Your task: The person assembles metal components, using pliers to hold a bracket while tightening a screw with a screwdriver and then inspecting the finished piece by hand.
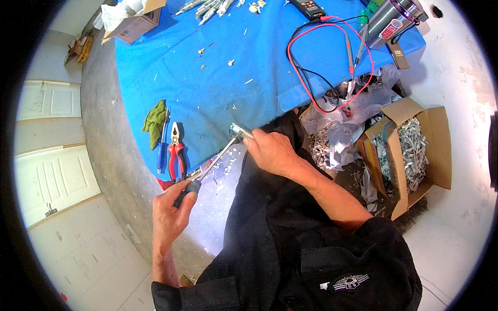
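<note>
My left hand (172,210) is closed round the dark handle of a screwdriver (213,165), whose metal shaft points up and to the right. Its tip meets a small silvery-white piece (240,129) at the front edge of the blue-covered table (207,83). Pinched in the fingers of my right hand (272,151) is that same piece; its exact kind is too small to make out. Left of the hands lie red-handled pliers (176,153), a blue-handled screwdriver (161,153) and a crumpled green cloth (154,124).
At the far right are a multimeter (309,9) with red and black leads and a steel flask (389,26). A pile of pale stick-like pieces (207,9) lies at the back, beside a cardboard box (137,26). Right of me, an open carton (407,155) holds white scraps near plastic bags (337,129).
</note>
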`<action>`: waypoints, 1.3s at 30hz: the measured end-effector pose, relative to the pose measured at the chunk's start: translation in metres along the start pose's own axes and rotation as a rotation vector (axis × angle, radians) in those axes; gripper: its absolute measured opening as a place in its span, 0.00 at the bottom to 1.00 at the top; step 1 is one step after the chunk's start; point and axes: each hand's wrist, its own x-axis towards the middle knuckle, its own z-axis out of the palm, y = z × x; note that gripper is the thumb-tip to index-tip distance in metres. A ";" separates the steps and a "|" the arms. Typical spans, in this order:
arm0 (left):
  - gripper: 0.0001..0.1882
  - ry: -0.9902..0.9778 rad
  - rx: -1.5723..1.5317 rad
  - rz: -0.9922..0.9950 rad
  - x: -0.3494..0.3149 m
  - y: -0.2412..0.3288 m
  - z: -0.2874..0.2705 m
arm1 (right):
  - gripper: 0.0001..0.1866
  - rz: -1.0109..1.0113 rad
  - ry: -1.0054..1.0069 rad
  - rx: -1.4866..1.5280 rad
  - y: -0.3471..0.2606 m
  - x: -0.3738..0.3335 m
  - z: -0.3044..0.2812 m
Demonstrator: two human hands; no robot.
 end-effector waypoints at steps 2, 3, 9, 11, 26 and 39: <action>0.16 -0.069 -0.125 -0.141 0.002 -0.004 -0.003 | 0.19 0.000 0.018 0.005 -0.001 0.000 0.000; 0.17 -0.108 -0.208 -0.249 0.004 -0.003 -0.006 | 0.19 -0.001 0.027 0.008 -0.001 -0.001 0.001; 0.15 -0.017 -0.093 -0.172 -0.004 0.005 0.003 | 0.20 0.054 0.026 -0.006 -0.007 0.000 0.001; 0.15 0.075 0.071 -0.018 -0.006 0.014 0.005 | 0.20 0.093 0.022 0.000 -0.008 0.000 -0.001; 0.17 0.142 0.314 0.061 -0.012 0.035 0.012 | 0.23 0.192 -0.024 0.407 -0.004 0.002 -0.002; 0.21 0.034 0.372 0.042 -0.008 0.045 0.003 | 0.23 0.181 -0.044 0.357 0.001 0.004 0.011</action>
